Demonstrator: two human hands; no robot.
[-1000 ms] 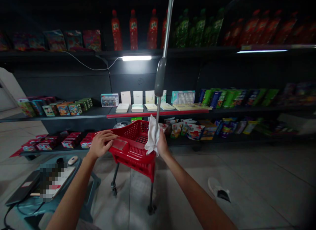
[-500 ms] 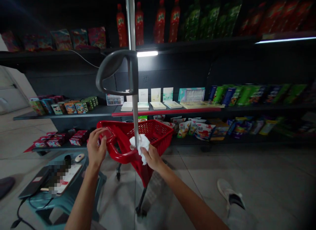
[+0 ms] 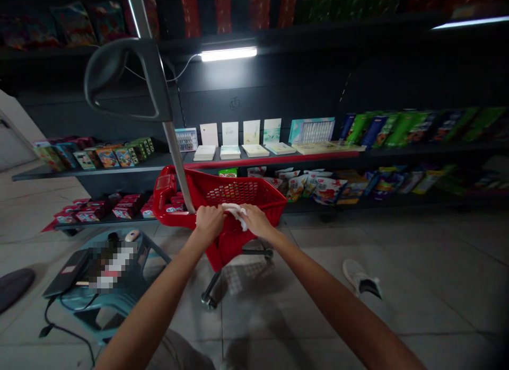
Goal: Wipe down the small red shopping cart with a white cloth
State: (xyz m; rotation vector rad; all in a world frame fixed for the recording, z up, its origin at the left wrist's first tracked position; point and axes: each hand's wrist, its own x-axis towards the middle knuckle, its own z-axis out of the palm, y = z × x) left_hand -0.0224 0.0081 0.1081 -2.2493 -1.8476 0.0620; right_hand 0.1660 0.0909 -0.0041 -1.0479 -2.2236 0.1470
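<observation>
A red plastic shopping cart [image 3: 268, 200] stands in front of me, turned at an angle. A metal pole [image 3: 176, 152] with a dark grey loop grip [image 3: 161, 94] rises from its near rim, leaning left. My left hand [image 3: 209, 222] is closed over the cart's rim, just right of the pole's foot. Pressed against the same rim, a crumpled white cloth [image 3: 235, 208] is pinched in my right hand [image 3: 254, 221]. The cloth stretches between both hands; whether my left fingers also grip it cannot be made out.
Behind the cart, shelves hold notebooks [image 3: 254, 150], snack bags [image 3: 328, 188], small boxes [image 3: 107, 157] and bottles. A blue-grey stool [image 3: 107, 306] at left carries a dark device [image 3: 67, 272], a mouse [image 3: 132, 235] and cables. A shoe [image 3: 358, 277] is on the tiled floor at right.
My left hand has moved right from the cart's left handle corner to the rim beside the cloth. The cart has turned, and its pole now leans left.
</observation>
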